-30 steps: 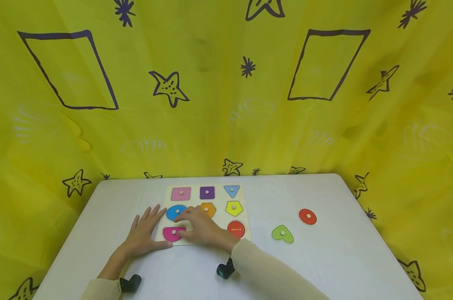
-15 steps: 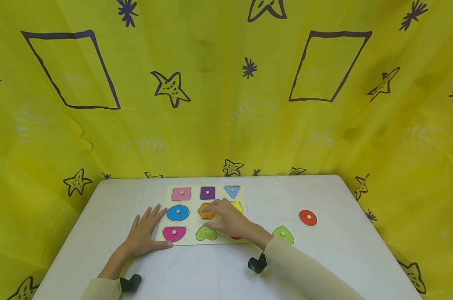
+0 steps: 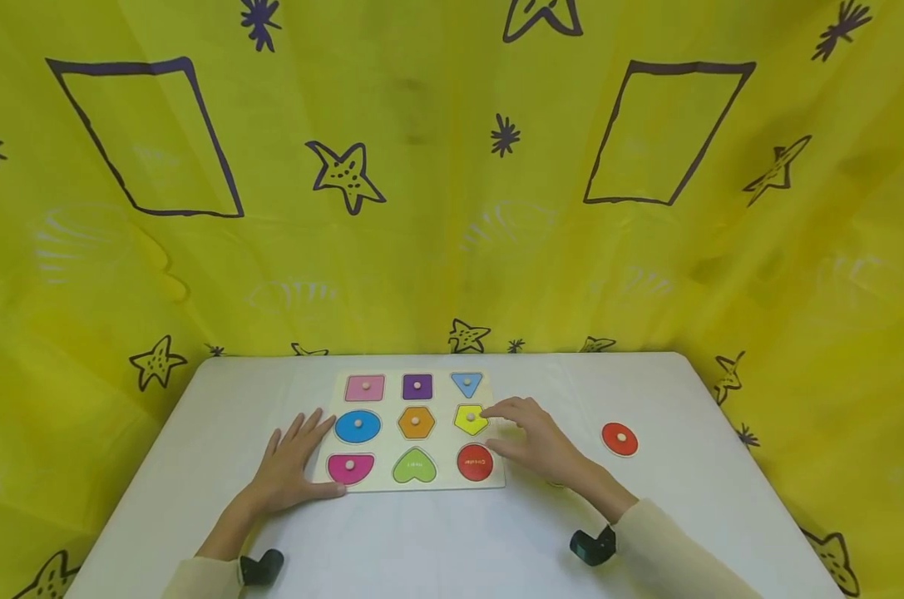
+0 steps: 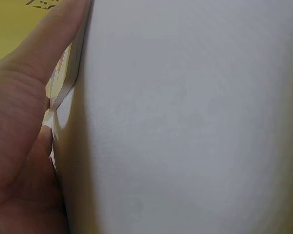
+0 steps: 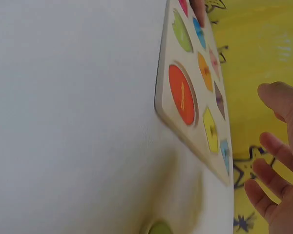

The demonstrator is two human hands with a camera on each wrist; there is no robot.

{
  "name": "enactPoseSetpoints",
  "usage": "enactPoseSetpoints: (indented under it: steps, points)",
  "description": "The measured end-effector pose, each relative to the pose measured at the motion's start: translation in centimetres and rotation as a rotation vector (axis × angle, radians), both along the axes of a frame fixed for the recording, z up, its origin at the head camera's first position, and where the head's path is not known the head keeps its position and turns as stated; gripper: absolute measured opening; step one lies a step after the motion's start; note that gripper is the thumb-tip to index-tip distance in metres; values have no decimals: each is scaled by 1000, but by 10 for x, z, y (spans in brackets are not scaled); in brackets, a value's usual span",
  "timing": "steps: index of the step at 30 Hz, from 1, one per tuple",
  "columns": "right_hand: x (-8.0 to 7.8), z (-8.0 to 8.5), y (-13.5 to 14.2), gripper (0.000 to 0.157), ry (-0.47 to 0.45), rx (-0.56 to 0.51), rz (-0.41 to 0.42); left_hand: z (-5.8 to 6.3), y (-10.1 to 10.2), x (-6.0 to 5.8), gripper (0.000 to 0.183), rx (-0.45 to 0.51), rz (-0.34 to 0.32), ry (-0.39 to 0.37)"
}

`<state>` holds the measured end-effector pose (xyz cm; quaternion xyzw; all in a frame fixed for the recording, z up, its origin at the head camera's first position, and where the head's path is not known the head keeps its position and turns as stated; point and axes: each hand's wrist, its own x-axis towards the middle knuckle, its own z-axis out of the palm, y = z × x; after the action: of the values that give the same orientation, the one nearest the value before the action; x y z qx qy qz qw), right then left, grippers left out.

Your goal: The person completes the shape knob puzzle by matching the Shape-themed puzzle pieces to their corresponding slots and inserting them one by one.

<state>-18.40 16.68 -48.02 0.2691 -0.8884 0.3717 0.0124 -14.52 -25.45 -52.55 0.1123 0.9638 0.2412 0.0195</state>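
Observation:
A pale shape-puzzle board (image 3: 447, 476) lies on the table with several knobbed pieces in it, among them a magenta half-circle (image 3: 339, 474) and a yellow pentagon (image 3: 465, 424). Its heart recess (image 3: 414, 467) and round red recess (image 3: 475, 462) show printed words and hold no piece. My left hand (image 3: 290, 466) rests at the board's left side, fingers spread, thumb along the near edge. Beyond the right edge hovers my right hand (image 3: 537, 441), fingers loosely bent, holding nothing. Below it, the green heart piece (image 5: 160, 227) is mostly hidden in the head view.
A red round piece (image 3: 619, 439) with a knob lies farther right on the white table (image 3: 392, 549). Yellow curtains (image 3: 422, 274) with dark star prints hang behind the table and at both sides.
My right hand has moved right from over the magenta half-circle, across the board, to beyond its right edge, uncovering the recesses and covering the loose heart. The left hand stays put.

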Motion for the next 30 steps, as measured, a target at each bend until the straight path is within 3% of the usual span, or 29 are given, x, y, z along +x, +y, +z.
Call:
enactPoseSetpoints:
  steps: [6, 13, 18, 30]
  points:
    - [8, -3, 42, 40, 67, -45, -71, -1, 0, -1, 113, 9, 1, 13]
    - [19, -18, 75, 40, 59, -52, -134, -11, -4, -2, 116, 11, -1, 26]
    - [29, -28, 88, 40, 59, -38, -175, -17, -5, -6, 117, 3, 0, 0]
    - [39, -47, 105, 34, 24, -26, -227, -12, -3, -3, 115, 2, -3, 31]
